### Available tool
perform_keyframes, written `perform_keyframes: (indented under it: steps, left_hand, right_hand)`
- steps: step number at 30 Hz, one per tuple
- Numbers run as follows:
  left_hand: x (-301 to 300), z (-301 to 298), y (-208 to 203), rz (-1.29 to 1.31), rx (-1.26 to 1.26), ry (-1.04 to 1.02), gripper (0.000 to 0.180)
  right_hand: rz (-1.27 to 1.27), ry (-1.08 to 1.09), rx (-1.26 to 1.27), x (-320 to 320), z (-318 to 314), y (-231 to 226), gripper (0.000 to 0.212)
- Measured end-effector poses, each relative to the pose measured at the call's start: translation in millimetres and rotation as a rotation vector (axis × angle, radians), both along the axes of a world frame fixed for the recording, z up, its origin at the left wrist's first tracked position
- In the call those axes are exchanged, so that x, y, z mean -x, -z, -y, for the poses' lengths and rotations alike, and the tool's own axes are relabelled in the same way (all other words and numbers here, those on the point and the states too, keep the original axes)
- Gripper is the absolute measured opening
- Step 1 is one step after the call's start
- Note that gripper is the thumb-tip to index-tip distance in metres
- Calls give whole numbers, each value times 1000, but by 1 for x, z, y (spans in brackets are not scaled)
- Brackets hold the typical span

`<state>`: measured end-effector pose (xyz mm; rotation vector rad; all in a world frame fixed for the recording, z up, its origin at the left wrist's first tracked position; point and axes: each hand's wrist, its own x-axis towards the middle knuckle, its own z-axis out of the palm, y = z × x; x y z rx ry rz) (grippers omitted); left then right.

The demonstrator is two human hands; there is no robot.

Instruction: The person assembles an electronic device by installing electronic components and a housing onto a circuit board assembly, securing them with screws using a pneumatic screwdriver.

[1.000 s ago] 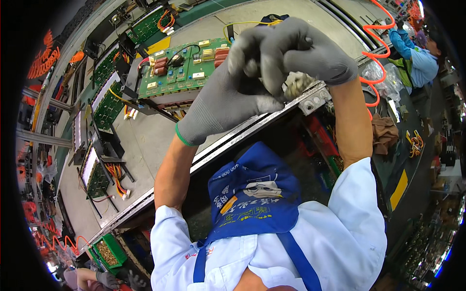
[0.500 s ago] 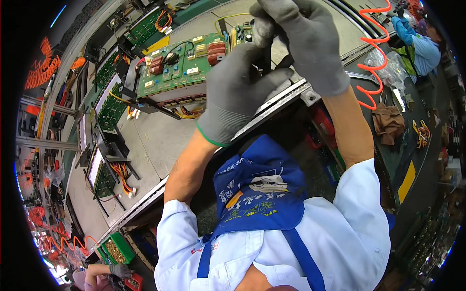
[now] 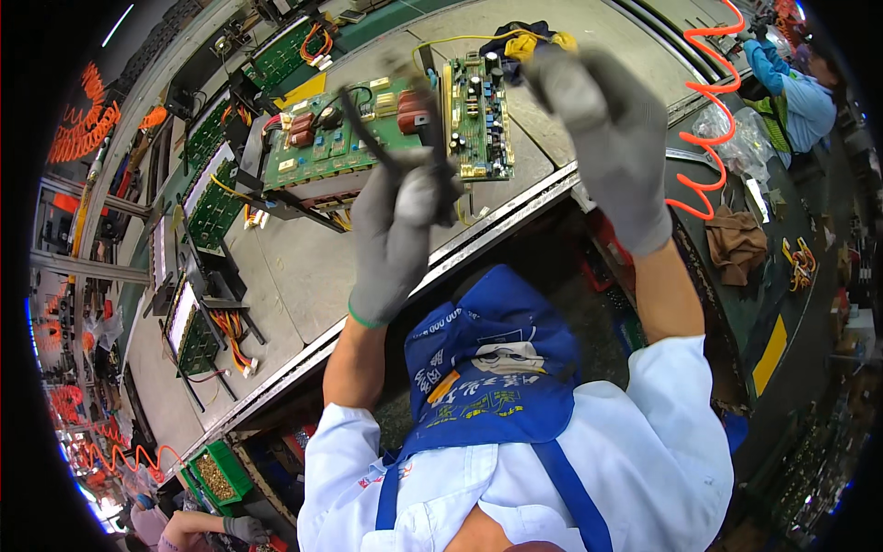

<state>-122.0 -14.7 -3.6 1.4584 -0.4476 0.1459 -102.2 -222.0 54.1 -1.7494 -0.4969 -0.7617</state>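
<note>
My left hand, in a grey glove, is closed around a dark part with long black strips, smeared by motion. It hovers in front of a large green circuit board with red-brown components, raised on a metal frame. Right of that lies a smaller, densely filled green circuit board. My right hand, also gloved in grey, is lifted beyond the smaller board's right side. Motion blurs its fingers, and whether they hold anything cannot be made out.
Several board assemblies with black brackets and coloured wires line the bench's left side. A blue and yellow bundle lies at the back. An orange coiled hose hangs at right. Another person works at far right; a co-worker's gloved hand shows lower left.
My hands have moved apart, left hand leftward with the black part, right hand slightly right and down. The smaller circuit board and the blue and yellow bundle are now uncovered.
</note>
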Motion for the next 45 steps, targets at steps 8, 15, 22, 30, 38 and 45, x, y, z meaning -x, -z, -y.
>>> perform_keyframes:
  steps: [8, 15, 22, 30, 38, 45]
  left_hand:
    - [19, -12, 64, -168, -2, -54, 45]
    - [29, -11, 96, -196, 7, -73, 38]
    - [33, -13, 106, -208, 32, -20, 43]
    - [38, -8, 108, -280, 80, 24, 34]
    - [43, -5, 108, -265, 81, 28, 38]
    - [41, -15, 117, -212, -110, 26, 40]
  right_hand:
    - [-148, 260, 442, 26, -4, 66, 15]
    - [-85, 448, 719, 33, -18, 62, 12]
    - [-83, 452, 803, 35, -24, 58, 11]
    - [-127, 416, 897, 33, -18, 50, 14]
    - [-84, 484, 927, 32, -25, 46, 11]
    - [-162, 442, 1033, 33, -24, 46, 10]
